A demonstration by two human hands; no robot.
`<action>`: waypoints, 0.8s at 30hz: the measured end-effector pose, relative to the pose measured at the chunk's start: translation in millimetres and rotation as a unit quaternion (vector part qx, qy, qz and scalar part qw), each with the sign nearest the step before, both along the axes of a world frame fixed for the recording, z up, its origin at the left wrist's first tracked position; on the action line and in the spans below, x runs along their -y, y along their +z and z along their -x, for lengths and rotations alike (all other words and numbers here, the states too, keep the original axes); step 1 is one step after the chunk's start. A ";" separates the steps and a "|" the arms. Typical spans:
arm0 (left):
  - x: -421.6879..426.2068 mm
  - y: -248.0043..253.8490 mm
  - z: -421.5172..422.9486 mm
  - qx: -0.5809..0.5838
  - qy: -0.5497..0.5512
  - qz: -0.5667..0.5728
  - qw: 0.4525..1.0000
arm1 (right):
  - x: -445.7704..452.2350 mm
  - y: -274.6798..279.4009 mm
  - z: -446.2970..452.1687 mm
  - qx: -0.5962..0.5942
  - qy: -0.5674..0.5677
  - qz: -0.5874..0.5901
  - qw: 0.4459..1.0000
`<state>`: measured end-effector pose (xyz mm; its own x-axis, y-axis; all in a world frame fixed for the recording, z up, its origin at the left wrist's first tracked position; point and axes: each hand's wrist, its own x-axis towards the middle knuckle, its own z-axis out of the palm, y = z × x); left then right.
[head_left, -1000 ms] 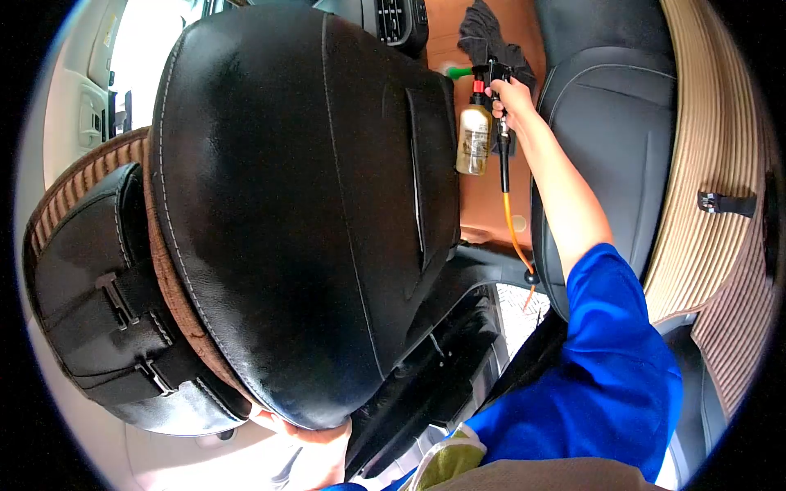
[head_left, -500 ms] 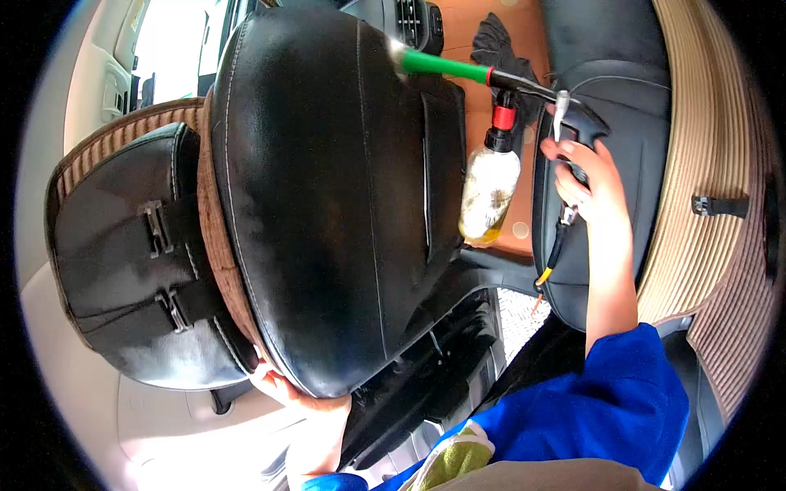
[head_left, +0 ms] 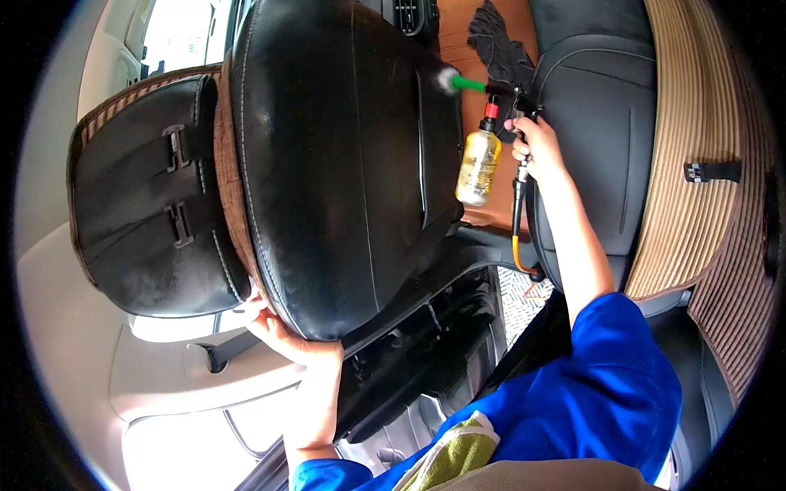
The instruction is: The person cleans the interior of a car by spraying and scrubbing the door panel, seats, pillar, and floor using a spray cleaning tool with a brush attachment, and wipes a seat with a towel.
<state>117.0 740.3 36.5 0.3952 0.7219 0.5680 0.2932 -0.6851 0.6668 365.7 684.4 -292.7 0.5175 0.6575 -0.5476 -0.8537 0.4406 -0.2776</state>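
My right hand (head_left: 536, 147) is wrapped round the handle of a spray gun (head_left: 522, 155), which has a green nozzle tube (head_left: 468, 83) and an orange hose (head_left: 517, 252). A bottle (head_left: 478, 168) of yellowish liquid with a red collar hangs under the gun. The nozzle's pale, blurred tip points left, at the side of a black leather seat back (head_left: 327, 164). My left hand (head_left: 286, 337) holds the lower edge of that seat back, near the headrest (head_left: 151, 204); its fingertips are partly hidden behind the edge.
A dark cloth (head_left: 498, 49) lies on the brown floor mat (head_left: 458, 33). To the right is a black seat (head_left: 602, 147) with a beige ribbed cover (head_left: 692, 164) beside it. A seat belt (head_left: 233, 350) shows at lower left, and a green cloth (head_left: 458, 454) is at my waist.
The spray gun in my right hand came up close to the camera, then moved away again, its nozzle now nearer the seat's side. In the view, the headrest and my left hand have shifted upward.
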 end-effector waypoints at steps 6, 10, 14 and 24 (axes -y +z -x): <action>-3.1 0.4 0.6 -0.097 0.046 -0.103 0.989 | 1.3 14.5 5.4 0.056 0.068 -0.002 0.996; 0.7 2.1 -2.5 -0.055 0.036 -0.044 0.997 | 62.3 92.8 3.6 0.110 0.045 -0.099 0.988; 0.5 1.6 -3.3 -0.053 0.020 -0.044 0.997 | 114.1 151.3 8.9 0.171 -0.060 -0.177 0.967; 0.4 -2.3 -6.5 -0.056 0.011 -0.073 0.996 | 105.9 103.4 42.1 0.086 0.007 -0.137 0.987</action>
